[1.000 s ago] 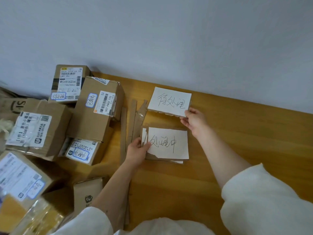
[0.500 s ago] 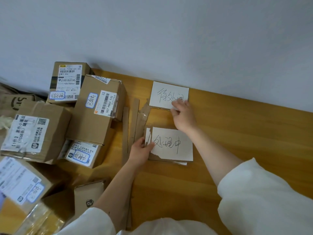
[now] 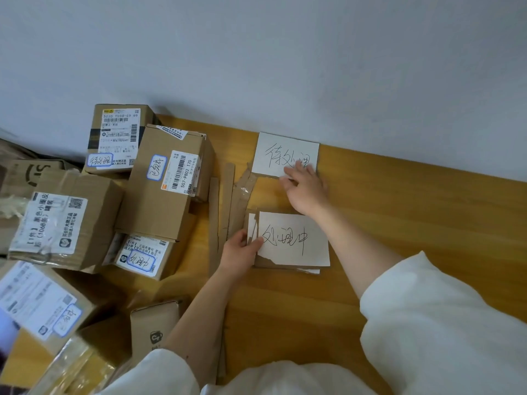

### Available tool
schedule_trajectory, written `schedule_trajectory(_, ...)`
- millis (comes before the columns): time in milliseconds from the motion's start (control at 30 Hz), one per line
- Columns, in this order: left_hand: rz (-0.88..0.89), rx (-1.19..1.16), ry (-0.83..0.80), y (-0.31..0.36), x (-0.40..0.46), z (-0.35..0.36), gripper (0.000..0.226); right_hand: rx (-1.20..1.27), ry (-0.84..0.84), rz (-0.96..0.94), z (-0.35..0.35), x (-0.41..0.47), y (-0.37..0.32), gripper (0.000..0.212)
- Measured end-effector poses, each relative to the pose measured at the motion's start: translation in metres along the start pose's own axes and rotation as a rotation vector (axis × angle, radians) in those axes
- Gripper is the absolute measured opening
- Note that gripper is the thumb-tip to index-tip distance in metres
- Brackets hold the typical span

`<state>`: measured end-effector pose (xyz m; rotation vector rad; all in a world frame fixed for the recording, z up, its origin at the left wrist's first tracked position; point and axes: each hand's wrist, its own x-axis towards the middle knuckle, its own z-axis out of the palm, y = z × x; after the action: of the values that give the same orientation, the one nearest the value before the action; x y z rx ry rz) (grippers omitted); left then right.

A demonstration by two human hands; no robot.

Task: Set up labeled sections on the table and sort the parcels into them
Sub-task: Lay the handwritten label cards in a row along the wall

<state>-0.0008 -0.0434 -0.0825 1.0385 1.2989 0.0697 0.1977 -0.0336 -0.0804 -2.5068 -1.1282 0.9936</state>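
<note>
Head view: we press right hand flat on far card; left hand fingers pinch near card; square both before sorting parcels.

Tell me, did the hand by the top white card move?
Yes. The right hand slid left from the far card's right corner and now lies flat on its near edge.
</note>
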Motion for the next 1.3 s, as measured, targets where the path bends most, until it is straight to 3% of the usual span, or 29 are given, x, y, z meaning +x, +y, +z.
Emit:
schedule_trajectory(167, 0.022, -0.014, -0.009, 0.004, -0.008, -0.004, 0.027, 0.411, 0.249, -0.029, -0.016, -0.031, 0.015, 0.038)
schedule_trajectory(300, 0.034, -0.068, -0.043, 0.010, -0.021, -0.004, 0.028, 0.536, 0.228, 0.128, -0.023, -0.079, 0.043, 0.041)
schedule_trajectory(400, 0.032, -0.131, -0.067, 0.011, -0.032, -0.001, 0.012, 0.673, 0.238, 0.229, -0.022, -0.109, 0.060, 0.042)
schedule_trajectory(567, 0.046, -0.156, -0.099, 0.010, -0.052, 0.008, 0.012, 0.880, 0.176, 0.273, -0.019, -0.152, 0.077, 0.033)
schedule_trajectory(667, 0.042, -0.192, -0.114, 0.010, -0.067, 0.014, 0.014, 0.916, 0.201, 0.274, -0.015, -0.171, 0.085, 0.028)
schedule_trajectory(800, 0.050, -0.190, -0.134, 0.008, -0.085, 0.020, 0.041, 0.970, 0.253, 0.270, -0.012, -0.189, 0.096, 0.021)
schedule_trajectory(933, 0.050, -0.204, -0.169, 0.003, -0.098, 0.030, 0.029, 1.020, 0.301, 0.271, -0.014, -0.205, 0.104, 0.017)
schedule_trajectory(1300, 0.078, -0.177, -0.158, -0.003, -0.127, 0.062, 0.025, 1.098, 0.390, 0.237, -0.026, -0.228, 0.133, 0.021)
